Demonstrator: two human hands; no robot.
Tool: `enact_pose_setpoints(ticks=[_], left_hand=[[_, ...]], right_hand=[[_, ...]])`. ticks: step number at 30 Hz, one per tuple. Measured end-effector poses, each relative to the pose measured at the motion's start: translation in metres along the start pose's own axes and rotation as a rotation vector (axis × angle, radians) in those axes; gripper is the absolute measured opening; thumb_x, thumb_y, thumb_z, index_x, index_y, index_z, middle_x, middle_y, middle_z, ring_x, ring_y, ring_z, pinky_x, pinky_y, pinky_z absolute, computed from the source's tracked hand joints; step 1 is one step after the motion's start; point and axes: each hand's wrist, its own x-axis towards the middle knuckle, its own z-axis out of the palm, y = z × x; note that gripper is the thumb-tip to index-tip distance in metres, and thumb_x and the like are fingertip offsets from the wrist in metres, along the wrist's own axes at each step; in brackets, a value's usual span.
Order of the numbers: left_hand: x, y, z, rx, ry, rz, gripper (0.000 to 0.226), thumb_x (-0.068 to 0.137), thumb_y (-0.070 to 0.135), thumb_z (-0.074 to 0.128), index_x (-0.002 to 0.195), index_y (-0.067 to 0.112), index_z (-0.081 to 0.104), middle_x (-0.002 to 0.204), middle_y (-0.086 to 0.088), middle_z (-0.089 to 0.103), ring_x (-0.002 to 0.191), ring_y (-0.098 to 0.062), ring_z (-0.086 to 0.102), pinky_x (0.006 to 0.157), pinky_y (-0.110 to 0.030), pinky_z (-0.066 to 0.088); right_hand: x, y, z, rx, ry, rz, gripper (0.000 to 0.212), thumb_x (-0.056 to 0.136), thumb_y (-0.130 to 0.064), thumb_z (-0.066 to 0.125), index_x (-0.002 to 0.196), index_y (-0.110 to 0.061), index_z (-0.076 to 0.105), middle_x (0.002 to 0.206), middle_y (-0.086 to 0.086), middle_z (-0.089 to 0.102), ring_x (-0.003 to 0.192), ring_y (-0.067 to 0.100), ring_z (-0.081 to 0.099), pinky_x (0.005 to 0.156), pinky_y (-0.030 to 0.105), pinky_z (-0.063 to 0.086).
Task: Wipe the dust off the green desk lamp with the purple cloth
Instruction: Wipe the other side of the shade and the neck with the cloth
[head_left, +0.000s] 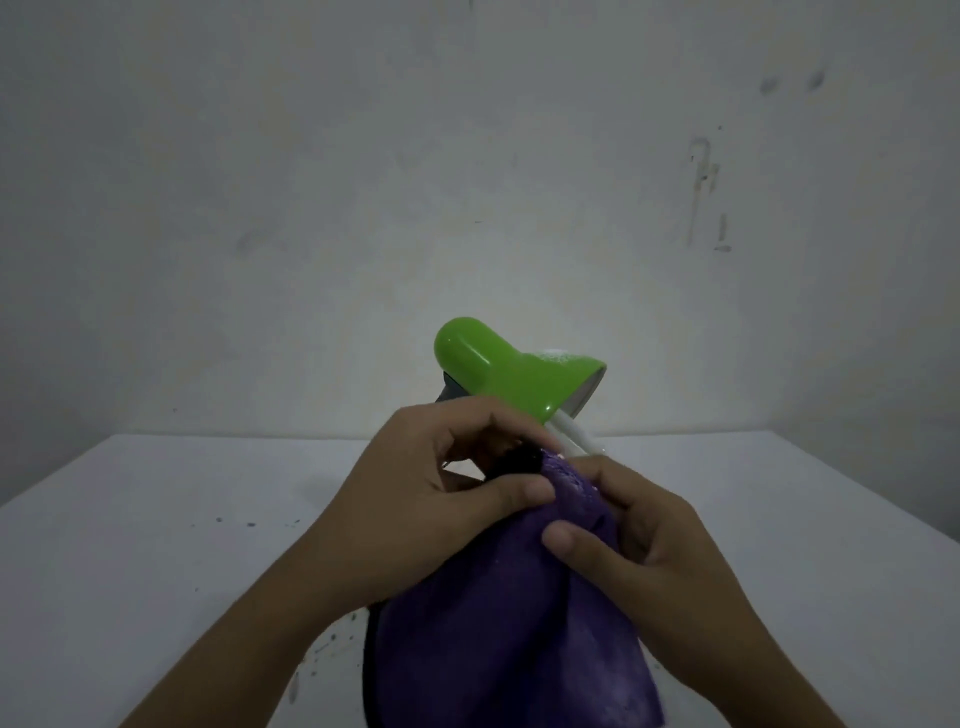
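The fingers (524, 491) of the left hand (415, 499) are curled, thumb tip pressed against the top of the purple cloth (498, 623) just below centre of the frame; the other fingers of that hand bend over a dark part of the lamp, likely its neck, which is mostly hidden behind them; the right hand (649, 545) comes in from the lower right with its fingers curled as well, the thumb (566, 540) pinching the cloth from the right side while the remaining fingers wrap behind the fabric; both hands therefore grip the same bunched upper end of the cloth, close together, nearly touching.

The cloth hangs down from that pinch toward the bottom edge of the frame, spreading wider as it falls; pale specks show on its surface, most near the top and at the lower right; a dark curved edge shows at its left side low in the frame, and what it belongs to cannot be told.

The green desk lamp (514, 379) stands just above the hands at the centre of the frame; its shade points to the right and slightly down, with a patch of whitish dust on its upper surface near the rim; a white bulb (571, 436) pokes out from under the shade toward the right hand.

The bench (156, 519) is pale, with small dark flecks at the left of the hands; a scuffed grey wall (467, 156) fills the upper half.
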Motion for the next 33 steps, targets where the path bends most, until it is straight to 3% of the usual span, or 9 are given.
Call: enact_pose_setpoints(ticks=[4, 7, 9, 11, 15, 18, 21, 29, 33], left_hand=[[0.007, -0.009, 0.013, 0.07, 0.043, 0.042, 0.02, 0.07, 0.032, 0.078, 0.089, 0.034, 0.071, 0.086, 0.011, 0.067, 0.079, -0.005, 0.064, 0.066, -0.014, 0.052], [0.014, -0.02, 0.012, 0.224, 0.228, 0.106, 0.026, 0.075, 0.045, 0.07, 0.098, 0.035, 0.066, 0.097, 0.017, 0.06, 0.094, -0.007, 0.061, 0.076, -0.012, 0.05], [0.02, -0.03, 0.012, 0.266, 0.319, 0.069, 0.035, 0.073, 0.05, 0.07, 0.104, 0.036, 0.063, 0.102, 0.019, 0.056, 0.102, -0.005, 0.058, 0.082, -0.011, 0.047], [0.025, -0.04, 0.015, 0.262, 0.355, -0.015, 0.047, 0.069, 0.058, 0.068, 0.111, 0.038, 0.06, 0.106, 0.022, 0.053, 0.105, 0.004, 0.054, 0.082, -0.007, 0.044], [0.034, -0.052, 0.03, 0.249, 0.452, -0.117, 0.064, 0.058, 0.074, 0.059, 0.113, 0.041, 0.059, 0.108, 0.023, 0.047, 0.102, 0.008, 0.051, 0.082, -0.02, 0.048], [0.037, -0.055, 0.037, 0.255, 0.506, -0.138, 0.065, 0.055, 0.076, 0.059, 0.112, 0.044, 0.06, 0.106, 0.019, 0.042, 0.098, 0.003, 0.052, 0.081, -0.027, 0.052], [0.036, -0.059, 0.038, 0.25, 0.488, -0.161, 0.063, 0.058, 0.08, 0.062, 0.113, 0.05, 0.057, 0.108, 0.018, 0.042, 0.099, 0.004, 0.053, 0.081, -0.026, 0.052], [0.025, -0.062, 0.018, 0.274, 0.356, -0.104, 0.058, 0.059, 0.071, 0.064, 0.113, 0.05, 0.058, 0.113, 0.019, 0.043, 0.102, 0.009, 0.055, 0.079, 0.0, 0.041], [0.018, -0.062, 0.0, 0.279, 0.264, -0.07, 0.056, 0.056, 0.062, 0.07, 0.109, 0.046, 0.06, 0.125, 0.019, 0.037, 0.1, 0.005, 0.057, 0.078, 0.001, 0.041]], right_hand=[[-0.009, -0.006, -0.029, -0.052, 0.136, 0.079, 0.019, 0.064, -0.023, 0.071, 0.08, -0.012, 0.076, 0.069, 0.008, 0.072, 0.061, 0.009, 0.063, 0.054, 0.014, 0.048], [-0.012, -0.013, -0.058, -0.185, 0.347, 0.124, 0.019, 0.061, -0.031, 0.065, 0.07, -0.017, 0.076, 0.06, 0.003, 0.069, 0.053, 0.007, 0.059, 0.047, 0.012, 0.044], [-0.006, -0.017, -0.079, -0.227, 0.521, 0.09, 0.01, 0.066, -0.029, 0.066, 0.064, -0.03, 0.075, 0.058, -0.007, 0.069, 0.049, 0.002, 0.058, 0.045, 0.011, 0.044], [0.005, -0.018, -0.099, -0.343, 0.673, 0.013, 0.02, 0.073, -0.027, 0.069, 0.059, -0.04, 0.072, 0.057, -0.017, 0.068, 0.048, -0.004, 0.059, 0.045, 0.009, 0.046], [0.046, -0.009, -0.116, -0.529, 0.809, -0.153, 0.027, 0.084, -0.026, 0.066, 0.06, -0.04, 0.064, 0.055, -0.023, 0.063, 0.051, -0.008, 0.055, 0.049, 0.009, 0.042], [0.08, 0.01, -0.11, -0.537, 0.807, -0.185, 0.02, 0.085, -0.024, 0.064, 0.066, -0.027, 0.067, 0.053, -0.008, 0.061, 0.052, -0.004, 0.051, 0.053, 0.013, 0.04], [0.1, 0.022, -0.094, -0.457, 0.702, -0.17, 0.022, 0.087, -0.023, 0.062, 0.068, -0.031, 0.067, 0.057, -0.015, 0.063, 0.057, 0.002, 0.055, 0.06, 0.023, 0.045], [0.085, 0.034, -0.066, -0.334, 0.644, -0.199, 0.02, 0.09, -0.024, 0.06, 0.073, -0.015, 0.062, 0.062, 0.016, 0.057, 0.055, 0.01, 0.047, 0.051, 0.025, 0.037], [0.067, 0.035, -0.054, -0.358, 0.617, -0.203, 0.025, 0.091, -0.026, 0.059, 0.068, -0.015, 0.063, 0.06, 0.013, 0.056, 0.049, 0.005, 0.042, 0.046, 0.018, 0.033]])
